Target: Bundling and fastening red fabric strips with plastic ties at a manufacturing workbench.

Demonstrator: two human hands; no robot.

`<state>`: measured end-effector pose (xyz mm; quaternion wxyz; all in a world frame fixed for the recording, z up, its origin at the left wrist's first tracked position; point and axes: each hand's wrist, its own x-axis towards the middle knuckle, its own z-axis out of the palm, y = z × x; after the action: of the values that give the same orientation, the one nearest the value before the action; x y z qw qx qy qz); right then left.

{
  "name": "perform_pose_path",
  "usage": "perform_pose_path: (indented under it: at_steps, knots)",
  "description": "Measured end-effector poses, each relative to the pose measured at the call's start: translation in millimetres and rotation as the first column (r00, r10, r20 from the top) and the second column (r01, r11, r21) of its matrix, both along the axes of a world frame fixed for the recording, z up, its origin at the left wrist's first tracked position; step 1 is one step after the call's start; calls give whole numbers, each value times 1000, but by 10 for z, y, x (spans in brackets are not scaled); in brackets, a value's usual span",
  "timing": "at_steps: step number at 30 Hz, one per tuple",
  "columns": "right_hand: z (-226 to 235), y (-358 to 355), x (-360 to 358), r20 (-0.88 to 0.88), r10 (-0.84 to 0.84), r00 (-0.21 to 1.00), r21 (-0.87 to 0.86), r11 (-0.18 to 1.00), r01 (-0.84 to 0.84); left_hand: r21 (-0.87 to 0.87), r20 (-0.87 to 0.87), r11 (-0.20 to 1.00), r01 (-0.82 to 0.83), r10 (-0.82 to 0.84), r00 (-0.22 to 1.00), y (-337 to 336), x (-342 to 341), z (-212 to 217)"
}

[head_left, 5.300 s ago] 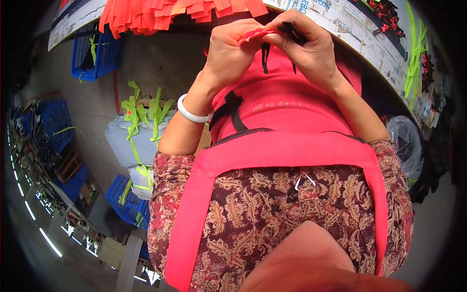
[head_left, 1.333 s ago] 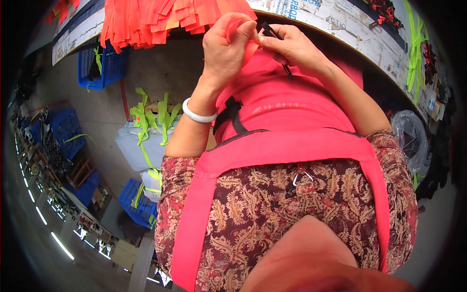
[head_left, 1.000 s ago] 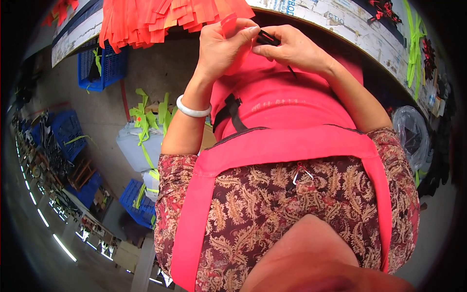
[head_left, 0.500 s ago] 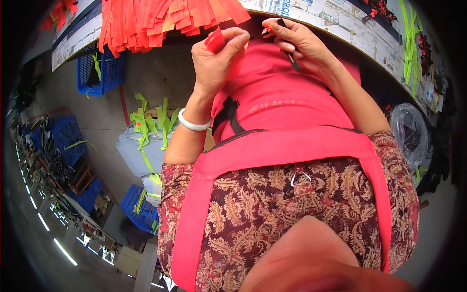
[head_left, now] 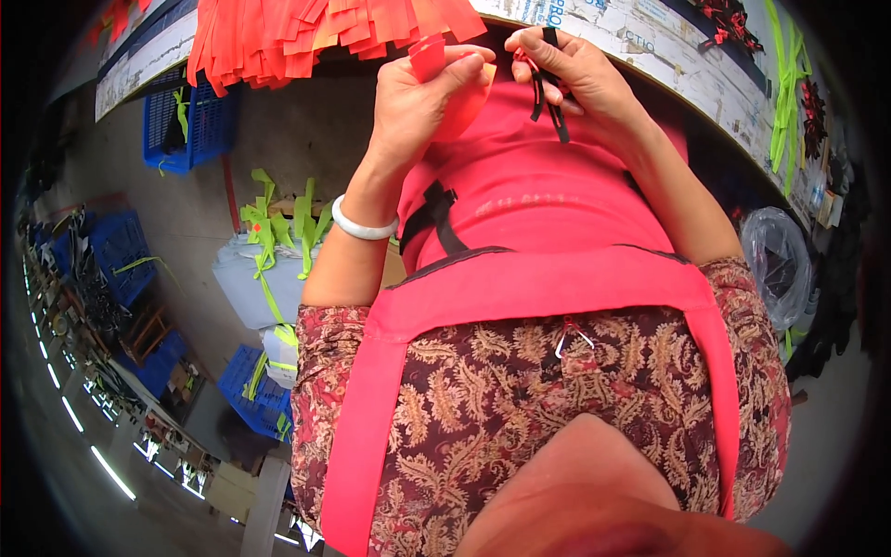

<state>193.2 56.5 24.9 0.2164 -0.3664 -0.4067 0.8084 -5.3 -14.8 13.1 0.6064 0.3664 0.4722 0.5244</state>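
A red-orange fabric strip is wrapped in the closed fingers of my left hand, part of it hanging below the fist. Just to the right, my right hand pinches a black strap with a small red piece on it; the strap's dark ends dangle under the fingers. A short gap parts the two hands. Both are held over my pink apron, close to the table's near edge. Behind my left hand, a thick bunch of red-orange strips hangs over that edge.
The white, printed table top runs across the far side. Neon-yellow strips and dark red-black pieces lie at its right. Left of me are blue crates and a grey bundle; a clear plastic bag hangs at right.
My hands have drawn apart a little. The black strap, earlier stretched towards my left hand, now hangs from my right hand alone. My left hand still grips the red-orange strip.
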Motion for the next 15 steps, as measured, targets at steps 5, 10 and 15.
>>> perform_pose_path:
  at_steps: [5, 10, 15]
  knots:
    - [63, -54, -53, 125, 61, 990, 135, 988, -78, 41, -57, 999, -30, 33, 998, 1, 70, -28]
    - [59, -84, -86, 37, 51, 998, 229, 972, -58, 32, -209, 999, -27, 33, 977, -32, 73, -25]
    - [46, -101, -136, -74, 31, 997, -17, 999, -32, 55, -86, 998, 10, -5, 996, -44, 76, -9]
